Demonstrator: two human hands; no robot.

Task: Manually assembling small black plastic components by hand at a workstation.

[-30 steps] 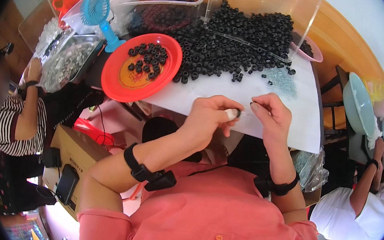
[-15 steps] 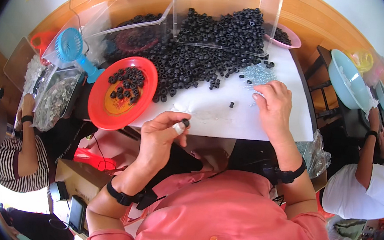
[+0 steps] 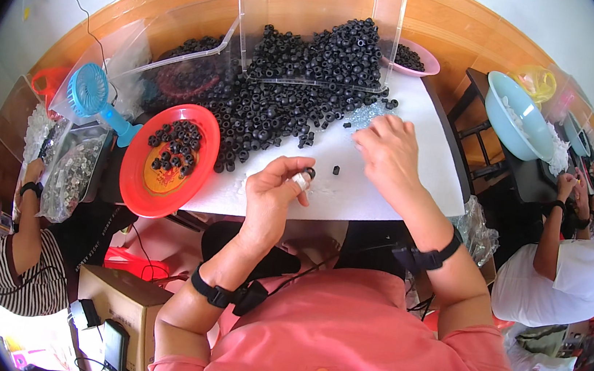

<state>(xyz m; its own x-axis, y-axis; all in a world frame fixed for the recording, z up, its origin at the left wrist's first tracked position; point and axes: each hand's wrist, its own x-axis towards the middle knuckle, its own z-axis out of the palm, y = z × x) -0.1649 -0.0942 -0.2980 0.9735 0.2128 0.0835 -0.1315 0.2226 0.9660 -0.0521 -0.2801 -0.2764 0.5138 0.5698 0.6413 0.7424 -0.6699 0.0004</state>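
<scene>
Where bluish bits [image 3: 367, 112] lie, the right hand [image 3: 390, 156] bends (cannot tell if holding).
Left hand [image 3: 271, 196] pinches a black ring [image 3: 310, 173].

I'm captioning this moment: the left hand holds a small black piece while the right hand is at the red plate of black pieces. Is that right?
Not quite: the right hand is not at the red plate. The head view shows it by the small pale-blue pieces on the white tabletop. The left hand does hold a small black piece.
</scene>
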